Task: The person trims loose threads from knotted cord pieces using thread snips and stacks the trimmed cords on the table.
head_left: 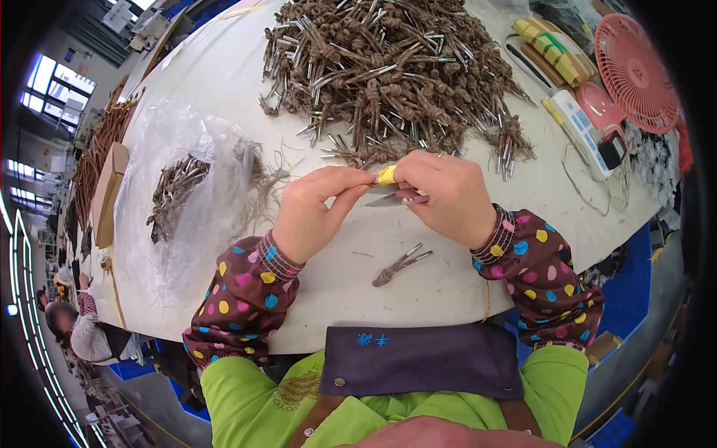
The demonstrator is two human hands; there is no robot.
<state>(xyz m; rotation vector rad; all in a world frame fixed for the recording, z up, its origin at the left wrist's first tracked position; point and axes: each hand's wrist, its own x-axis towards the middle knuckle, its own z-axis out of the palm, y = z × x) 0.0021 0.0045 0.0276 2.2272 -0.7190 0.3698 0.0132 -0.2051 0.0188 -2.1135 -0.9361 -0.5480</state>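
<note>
Over the middle of the table, my two hands meet at the fingertips. My left hand (308, 207) is closed in a pinch on something small, mostly hidden by the fingers. A pair of small scissors (385, 200) is gripped in my right hand (451, 196), blades pointing left beneath the fingertips. Something yellow (387, 175), perhaps tape round a fingertip, shows where the hands meet. Closer to me lies a single knotted brown cord (399, 266) with silvery metal ends. Just beyond my hands rises a big pile of similar knotted cords (388, 75).
Left of my hands, a clear plastic bag (168, 265) holds more brown cords, with a cardboard box (110, 196) beside it. At the right are a white power strip (581, 134), a pink fan (636, 73) and a yellow package (554, 51). Another person (91, 328) sits far left.
</note>
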